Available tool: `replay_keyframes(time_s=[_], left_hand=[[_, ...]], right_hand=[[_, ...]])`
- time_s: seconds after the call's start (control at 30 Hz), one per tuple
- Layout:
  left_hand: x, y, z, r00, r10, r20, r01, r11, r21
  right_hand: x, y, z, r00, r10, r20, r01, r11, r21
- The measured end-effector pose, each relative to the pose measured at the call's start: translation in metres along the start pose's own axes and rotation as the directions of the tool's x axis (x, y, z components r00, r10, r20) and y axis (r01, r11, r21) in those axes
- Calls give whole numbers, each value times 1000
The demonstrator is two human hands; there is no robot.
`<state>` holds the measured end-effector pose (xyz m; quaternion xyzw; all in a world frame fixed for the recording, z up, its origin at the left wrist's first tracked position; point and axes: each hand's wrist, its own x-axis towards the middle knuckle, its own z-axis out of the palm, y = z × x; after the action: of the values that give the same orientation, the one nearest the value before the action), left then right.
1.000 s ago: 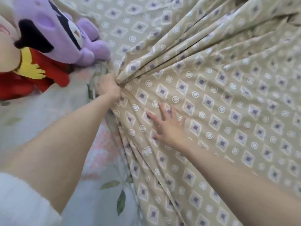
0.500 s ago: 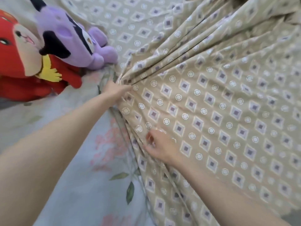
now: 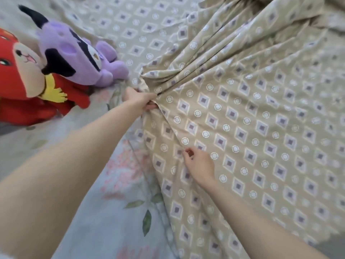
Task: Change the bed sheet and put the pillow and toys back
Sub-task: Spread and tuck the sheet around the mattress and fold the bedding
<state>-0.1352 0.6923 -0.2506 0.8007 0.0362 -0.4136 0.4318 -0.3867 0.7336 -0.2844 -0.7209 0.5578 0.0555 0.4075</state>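
Observation:
A beige bed sheet point(image 3: 252, 113) patterned with diamonds and circles covers the right and top of the view, gathered into folds. My left hand point(image 3: 139, 99) grips a bunched fold at the sheet's edge. Lower down, my right hand point(image 3: 198, 163) pinches the sheet near the same edge. A pale floral sheet point(image 3: 104, 202) lies beneath at the lower left. A purple plush toy point(image 3: 78, 58) and a red plush toy point(image 3: 28, 86) lie together at the upper left, just left of my left hand.
Deep folds of the beige sheet run up to the top right. A strip of grey surface point(image 3: 330, 245) shows at the bottom right corner beyond the sheet's scalloped edge.
My right hand went from lying flat on the beige sheet to pinching it, closer to me. The left hand keeps its grip on the bunched fold. The view shifted, showing more of the toys.

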Motion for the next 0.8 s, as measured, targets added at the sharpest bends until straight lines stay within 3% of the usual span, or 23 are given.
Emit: replay_keyframes(time_s=[0.1,0.23,0.37,0.57,0.67,0.73,0.8], left_hand=[[8,-11,25,998,56,-28,-54,997,51],[23,-31,36,993,113,31,-118,962,247],[32,-54,33,977,148,156,-183,953,240],[20,-61,30,956,231,179,-264,945,191],[-7,-75,34,927,361,104,-375,887,267],[-27,-94,29,894,439,95,-443,831,336],[-48,-117,20,832,519,197,-545,698,465]], right_hand=[[16,9,-5,995,88,42,-89,996,19],[32,12,-3,988,121,96,-122,992,7],[41,14,3,982,155,106,-166,981,103],[27,21,14,988,153,24,-153,935,319],[5,28,14,986,168,5,-151,871,467],[-10,37,11,991,129,22,-125,891,435],[-25,47,7,991,75,115,-113,921,373]])
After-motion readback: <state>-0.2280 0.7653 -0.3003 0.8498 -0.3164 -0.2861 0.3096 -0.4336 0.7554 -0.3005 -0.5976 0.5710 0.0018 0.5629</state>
